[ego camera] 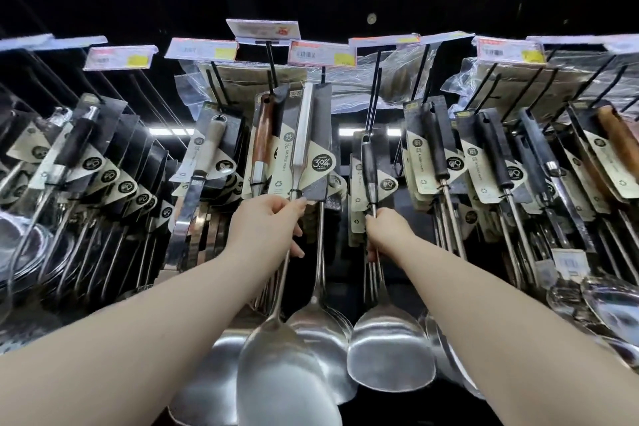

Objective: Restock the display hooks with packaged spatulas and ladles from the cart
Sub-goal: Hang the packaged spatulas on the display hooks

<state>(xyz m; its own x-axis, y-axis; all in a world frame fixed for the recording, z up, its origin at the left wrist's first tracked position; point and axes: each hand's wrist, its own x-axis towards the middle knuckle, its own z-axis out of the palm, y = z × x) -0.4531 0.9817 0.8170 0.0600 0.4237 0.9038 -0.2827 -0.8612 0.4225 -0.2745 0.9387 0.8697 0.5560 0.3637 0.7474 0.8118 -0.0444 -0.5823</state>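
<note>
Your left hand (pixel 268 223) is curled round the thin shaft of the steel spatula (pixel 305 128), fingertips pinching it just under the 304 card (pixel 320 163). Your right hand (pixel 383 234) is closed round a bundle of shafts, the black-handled spatulas (pixel 369 163) hanging just right of the 304 card.

The step looks like hanging. The steel spatula is up at the rack, its handle flat against the 304 card and its blade (pixel 280 367) far below it, nearest the camera.

Next move, as I judge it: get the hole at the top of the card over the display hook (pixel 272 64) up and left of the card, slide it back, then let go. Use the right hand to hold the neighbours off so the shafts don't tangle.

Hard to make out:
- The top of the 304 card is lost in dark packaging. It may already be on a hook, but I can't tell.
- The cart is not in view.
- The blade is cut off by the bottom edge of the frame.
- The price tags (pixel 321 53) above the card are blurred and unreadable.
- The hooks behind the card are buried under plastic sleeves.
</note>
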